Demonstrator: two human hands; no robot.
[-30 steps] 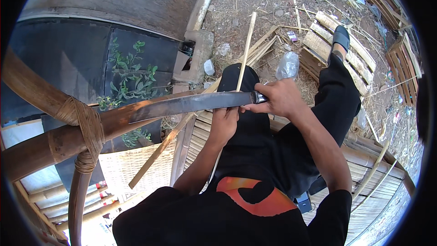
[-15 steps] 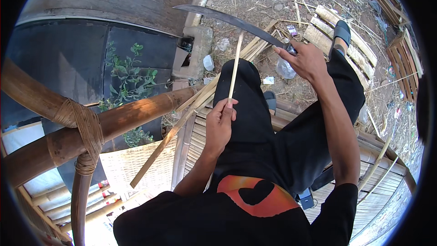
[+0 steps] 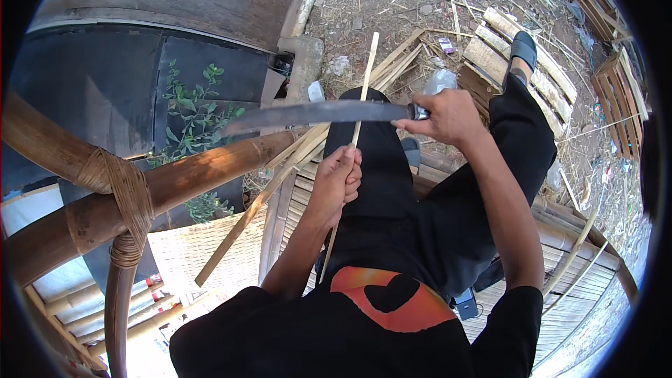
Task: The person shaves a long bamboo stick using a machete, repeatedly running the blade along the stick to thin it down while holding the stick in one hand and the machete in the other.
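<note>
My left hand (image 3: pixel 339 180) is closed around a thin pale bamboo strip (image 3: pixel 369 66), which points away from me over my left thigh. The strip's lower end comes out below the hand, beside my forearm. My right hand (image 3: pixel 448 119) grips the handle of a long, slightly curved machete (image 3: pixel 336 111). Its dark blade lies sideways across the strip, a little beyond my left fingers, and its tip reaches left, blurred by motion. Whether the edge touches the strip or passes above it, I cannot tell.
Several split bamboo strips (image 3: pixel 245 234) lean beside my left leg. A thick bamboo rail (image 3: pixel 203 175) with bound joints runs at the left. Slatted bamboo (image 3: pixel 560 259) lies under me. Wooden crates (image 3: pixel 619 101) and a bamboo panel (image 3: pixel 490 52) are on the littered ground.
The machete has come nearer along the strip, from its far end toward my left hand, and its tip has swung closer to me. The strip now shows below my left hand, whose fingers are more curled.
</note>
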